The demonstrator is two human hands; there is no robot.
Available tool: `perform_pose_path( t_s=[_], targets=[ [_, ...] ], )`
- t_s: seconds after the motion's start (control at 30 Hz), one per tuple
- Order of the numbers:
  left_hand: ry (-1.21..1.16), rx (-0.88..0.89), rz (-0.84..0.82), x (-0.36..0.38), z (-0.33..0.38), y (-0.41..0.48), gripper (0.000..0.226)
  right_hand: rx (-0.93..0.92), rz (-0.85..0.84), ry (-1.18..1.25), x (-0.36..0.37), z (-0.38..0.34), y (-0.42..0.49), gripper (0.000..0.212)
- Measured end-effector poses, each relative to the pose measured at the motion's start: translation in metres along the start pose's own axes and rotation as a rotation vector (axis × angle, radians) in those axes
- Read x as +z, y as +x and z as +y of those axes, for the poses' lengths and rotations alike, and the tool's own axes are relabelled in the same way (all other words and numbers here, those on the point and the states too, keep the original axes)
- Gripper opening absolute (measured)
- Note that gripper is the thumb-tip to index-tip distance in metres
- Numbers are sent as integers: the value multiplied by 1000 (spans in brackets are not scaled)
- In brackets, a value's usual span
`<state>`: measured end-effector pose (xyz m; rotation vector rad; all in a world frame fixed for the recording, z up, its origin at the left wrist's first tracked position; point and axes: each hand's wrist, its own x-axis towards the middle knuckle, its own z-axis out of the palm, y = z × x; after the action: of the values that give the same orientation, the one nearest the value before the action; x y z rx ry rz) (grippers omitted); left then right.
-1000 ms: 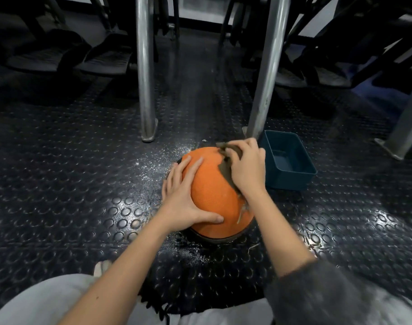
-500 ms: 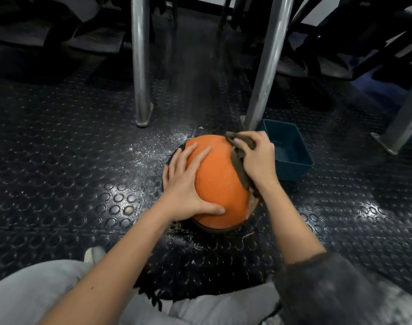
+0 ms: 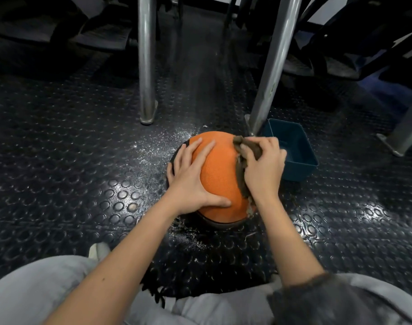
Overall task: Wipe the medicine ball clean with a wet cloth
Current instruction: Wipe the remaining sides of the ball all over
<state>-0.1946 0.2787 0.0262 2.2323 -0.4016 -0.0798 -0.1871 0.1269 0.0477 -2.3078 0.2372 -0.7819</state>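
An orange textured medicine ball sits on the black studded floor in front of my knees. My left hand lies flat on the ball's left side, fingers spread and thumb low on the near face. My right hand grips a dark brown wet cloth and presses it against the ball's upper right side. The cloth trails down the right edge of the ball under my palm, with a frayed end near the bottom.
A dark teal plastic tub stands just right of the ball. Two metal posts rise behind it, one upright and one slanted. White grit speckles the floor left of the ball. Gym equipment bases fill the background.
My right hand and the cloth have slid from the ball's top front toward its upper right side. The left hand has kept its place on the left side.
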Motion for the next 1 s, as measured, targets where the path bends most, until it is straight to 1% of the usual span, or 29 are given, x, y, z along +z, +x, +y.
perform_pose_path(
  t_s=[0.07,0.13,0.2,0.27,0.3,0.37,0.43,0.5,0.57,0.6,0.67,0.7,0.77,0.83,0.93,0.97,1.0],
  targets=[
    [-19,-20,7,-1,2,3,121,32,-6,15,2,2,5,14],
    [-31,-27,15,-2,2,5,122,35,64,27,3,5,-16,14],
    [-23,-16,-1,-3,1,5,123,-6,143,33,3,4,-56,15],
    [-12,-1,-5,-3,-1,4,113,-71,167,42,4,1,-86,16],
    [-5,4,-1,-1,-1,2,110,-64,171,66,4,-1,-84,14],
    [10,5,33,4,0,-1,112,11,128,84,4,-5,-50,9],
    [11,0,67,9,1,-4,117,88,2,42,5,-3,-1,12],
    [16,1,75,12,4,-5,116,155,-145,21,6,1,38,17],
    [22,-2,80,11,6,-2,116,160,-211,12,9,3,44,20],
    [19,-7,81,10,6,-1,118,123,-202,-23,9,3,36,19],
    [14,-15,82,10,2,0,121,-1,-85,-85,6,1,1,16],
    [14,-5,87,11,-1,-1,118,-60,-27,-85,4,-3,-21,15],
    [13,29,98,13,-6,-4,107,-110,11,-45,1,-11,-59,14],
    [24,53,102,16,-7,-6,105,-120,-17,-11,0,-16,-55,13],
    [54,46,101,18,0,-8,116,-83,-115,-63,4,-11,-3,16],
    [65,43,81,19,2,-8,119,-15,-176,-55,6,-3,20,18],
    [79,45,62,19,2,-8,118,94,-248,-27,9,5,41,20]
  ],
)
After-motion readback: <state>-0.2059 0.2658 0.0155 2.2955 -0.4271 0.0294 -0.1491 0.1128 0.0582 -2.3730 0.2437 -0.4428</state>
